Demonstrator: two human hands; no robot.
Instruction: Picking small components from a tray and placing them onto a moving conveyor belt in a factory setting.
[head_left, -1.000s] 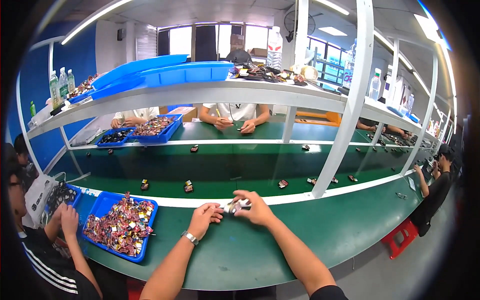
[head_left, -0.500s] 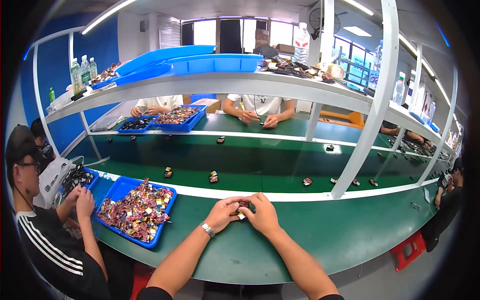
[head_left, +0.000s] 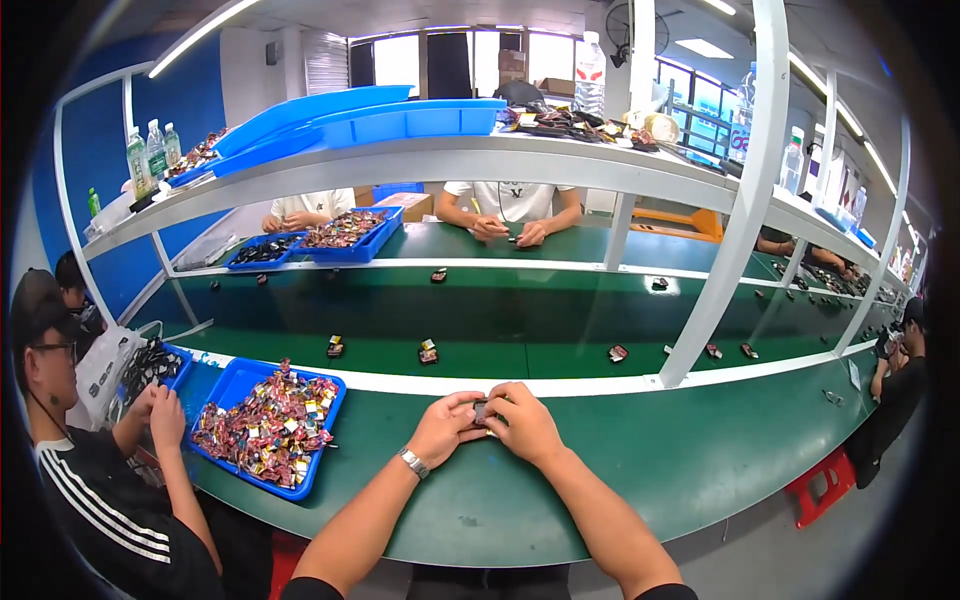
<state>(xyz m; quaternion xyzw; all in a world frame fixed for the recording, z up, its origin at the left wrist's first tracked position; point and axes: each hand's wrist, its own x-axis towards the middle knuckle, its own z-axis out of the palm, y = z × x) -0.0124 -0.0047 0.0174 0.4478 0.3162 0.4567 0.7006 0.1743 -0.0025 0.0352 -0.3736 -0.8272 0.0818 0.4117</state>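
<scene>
Above the green work table, my left hand point(head_left: 447, 428) and my right hand point(head_left: 524, 425) meet around a small dark electronic part point(head_left: 481, 410). The left fingers pinch it from one side; the fingers and thumb of my right hand press on its other side. A dark grey face shows between the fingertips, with a bit of pale yellow beneath. The fingers cover most of it, so its exact kind cannot be made out. Left of my hands lies a blue tray point(head_left: 318, 455) heaped with small reddish-brown parts bearing white and yellow tabs.
Behind a white rail, several small parts point(head_left: 428, 351) lie on a dark green strip. A white shelf post point(head_left: 722, 215) rises at right, under a shelf with blue trays point(head_left: 405, 120) and bottles. A co-worker point(head_left: 110, 480) sits at left; others work across the table and far right.
The part has turned between my fingers: its reddish-brown side with a pale tab showed before, a dark grey face now. My right fingers have curled further over it. The view has shifted slightly.
</scene>
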